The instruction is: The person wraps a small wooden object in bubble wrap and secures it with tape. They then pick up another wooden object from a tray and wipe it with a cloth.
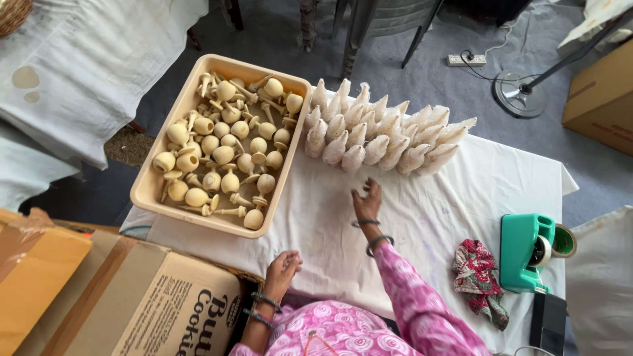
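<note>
— What is cut off beyond the fingers (364,196) of the right hand (366,201)?
— The cardboard box (601,99) far right of them is clipped by the edge.
— And near the left hand (282,269)?
— Its palm is turned away; whether anything is held cannot be told. The printed carton (142,303) beside it is cropped below.

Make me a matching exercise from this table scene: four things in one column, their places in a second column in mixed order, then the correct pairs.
Things:
1. beige tray
2. tape dispenser
3. wrapped white bundles
4. patterned cloth

Places:
A. just beyond the right hand
B. right edge of the table
C. left side, full of wooden pieces
D. between the pink sleeve and the dispenser

Pairs: 1-C, 2-B, 3-A, 4-D
</note>
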